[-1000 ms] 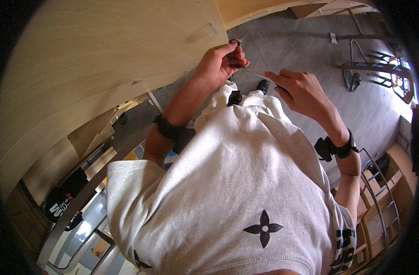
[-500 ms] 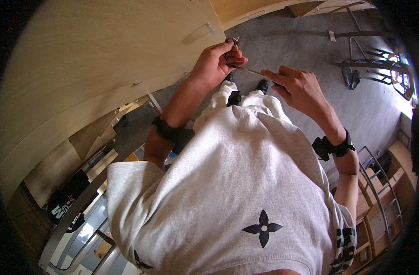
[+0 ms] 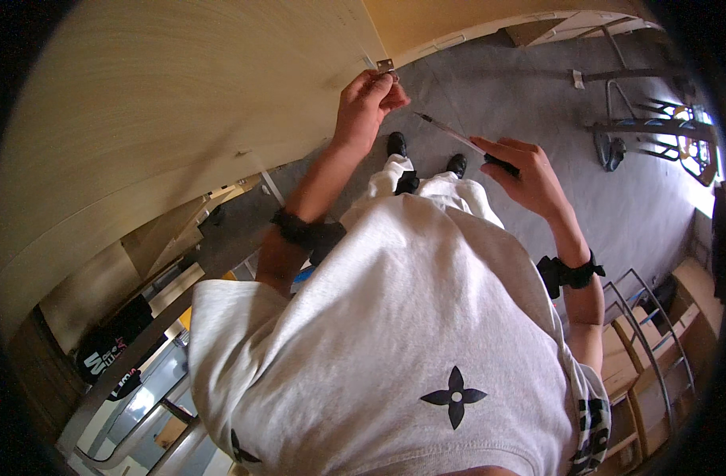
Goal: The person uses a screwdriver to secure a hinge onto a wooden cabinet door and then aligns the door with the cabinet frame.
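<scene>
Far left, low in the head view, a dark bag or package [image 3: 109, 349] with pale lettering lies beside grey rails, its exact kind too blurred to tell. Above it a large pale wooden panel [image 3: 165, 119] fills the upper left, standing on edge with its near corner toward the middle of the picture. At that corner sits a small metal hinge plate [image 3: 385, 65], and the left hand [image 3: 367, 103] is raised against it, fingertips pressed together in a pinch on a small metal piece (a screw or part of the hinge, too small to tell) touching the panel's edge just below the plate. The left hand is plainly the nearer one to the hinge. To the right, the right hand [image 3: 526, 170] is closed around the dark handle of a slim screwdriver [image 3: 450, 131], thumb and fingers wrapped, not spread. The tool's long axis runs from the hand up and to the left, its thin tip pointing toward the left hand and hinge but apart from both; the hinge lies up and left of that tip, roughly along the shaft's line. Both wrists carry black bands. Below the hands, black shoes stand on grey floor. Far right are a blue metal frame [image 3: 649, 131] and wooden shelving [image 3: 656, 349]; no readable signs show.
</scene>
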The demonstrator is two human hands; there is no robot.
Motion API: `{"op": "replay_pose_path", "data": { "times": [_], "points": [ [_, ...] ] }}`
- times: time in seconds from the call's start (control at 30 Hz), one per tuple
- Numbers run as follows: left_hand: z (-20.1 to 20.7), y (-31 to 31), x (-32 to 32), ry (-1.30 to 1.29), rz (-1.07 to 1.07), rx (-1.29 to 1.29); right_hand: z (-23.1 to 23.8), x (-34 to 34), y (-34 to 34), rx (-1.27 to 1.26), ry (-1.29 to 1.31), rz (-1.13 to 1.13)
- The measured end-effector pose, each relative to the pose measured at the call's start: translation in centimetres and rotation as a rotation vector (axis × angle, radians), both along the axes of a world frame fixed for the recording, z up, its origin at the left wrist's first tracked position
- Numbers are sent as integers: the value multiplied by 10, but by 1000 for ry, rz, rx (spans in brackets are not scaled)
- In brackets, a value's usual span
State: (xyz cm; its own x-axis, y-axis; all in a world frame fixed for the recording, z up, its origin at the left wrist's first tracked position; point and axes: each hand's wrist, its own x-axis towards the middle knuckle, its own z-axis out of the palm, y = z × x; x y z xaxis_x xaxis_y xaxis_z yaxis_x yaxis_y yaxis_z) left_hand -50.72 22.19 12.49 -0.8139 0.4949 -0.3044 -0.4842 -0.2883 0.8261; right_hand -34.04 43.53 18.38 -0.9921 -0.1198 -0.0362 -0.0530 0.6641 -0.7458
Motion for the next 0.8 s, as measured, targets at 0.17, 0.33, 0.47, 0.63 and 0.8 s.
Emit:
{"op": "replay_pose_path", "data": {
  "times": [0.17, 0.33, 0.47, 0.63, 0.8],
  "points": [
    [-2, 2, -23, 332, 106, -259, -1, -9, 1, -136, 60, -61],
    [7, 4, -41, 703, 317, -533, -6, -24, -4, -208, 59, -127],
    [12, 10, -53, 841, 433, -571, -5, -35, -9, -299, 80, -148],
    [10, 16, -58, 870, 468, -520, 5, -50, -18, -441, -58, -209],
    [4, 14, -59, 949, 512, -567, 21, -71, -32, -701, -166, -243]
  ]
}}
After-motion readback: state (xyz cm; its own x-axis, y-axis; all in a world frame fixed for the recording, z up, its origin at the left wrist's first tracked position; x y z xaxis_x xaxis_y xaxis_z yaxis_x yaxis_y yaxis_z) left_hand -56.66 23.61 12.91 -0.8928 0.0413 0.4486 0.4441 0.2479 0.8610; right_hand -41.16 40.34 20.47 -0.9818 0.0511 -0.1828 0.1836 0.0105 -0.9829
